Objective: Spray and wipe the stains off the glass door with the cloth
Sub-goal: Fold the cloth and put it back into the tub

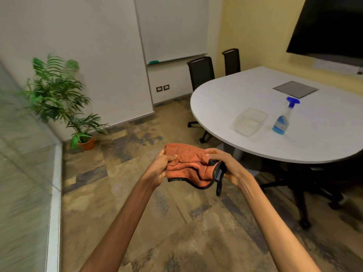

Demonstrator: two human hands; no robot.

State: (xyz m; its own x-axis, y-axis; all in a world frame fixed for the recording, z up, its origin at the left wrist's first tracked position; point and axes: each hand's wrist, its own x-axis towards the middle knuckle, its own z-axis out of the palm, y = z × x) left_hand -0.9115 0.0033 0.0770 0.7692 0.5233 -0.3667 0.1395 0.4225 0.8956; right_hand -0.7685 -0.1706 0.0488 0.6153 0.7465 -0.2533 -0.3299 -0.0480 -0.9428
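An orange cloth (188,163) with a black edge is bunched between both hands in the middle of the view, above the floor. My left hand (161,167) grips its left side and my right hand (225,165) grips its right side, where a black loop hangs down. A clear spray bottle (282,118) with a blue trigger head and blue liquid stands upright on the white table (235,91), well to the right of my hands. The glass door (23,173) runs along the left edge of the view, blurred.
A clear plastic tub (250,121) sits beside the bottle on the table. Black office chairs (202,75) stand behind and under the table. A potted plant (64,103) is in the left corner by the glass. A dark screen (330,24) hangs on the right wall.
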